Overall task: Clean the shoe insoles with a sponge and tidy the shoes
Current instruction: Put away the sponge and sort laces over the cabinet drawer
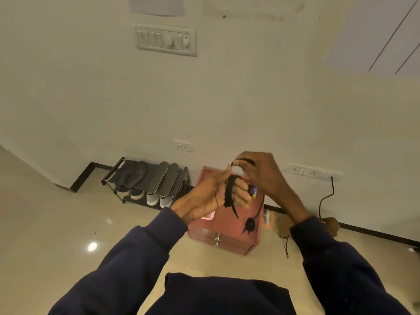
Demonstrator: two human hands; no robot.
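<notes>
My left hand [211, 196] is held palm up in front of me, with a black shoelace [229, 192] wound around its fingers and a loose end hanging below. My right hand [261, 176] pinches the other end of the lace just above the left fingers. A second coiled black lace [250, 223] lies on the red-brown cabinet [229, 237] underneath. Two dark insoles [164, 178] lean on the top of the black shoe rack [118, 176] by the wall, with white-soled shoes [156, 198] on the shelf below.
A small blue and yellow object [255, 192] shows behind my hands. A brown cloth [284, 226] and a black cable [325, 198] from a wall socket lie on the floor at the right. Glossy beige tile floor spreads left.
</notes>
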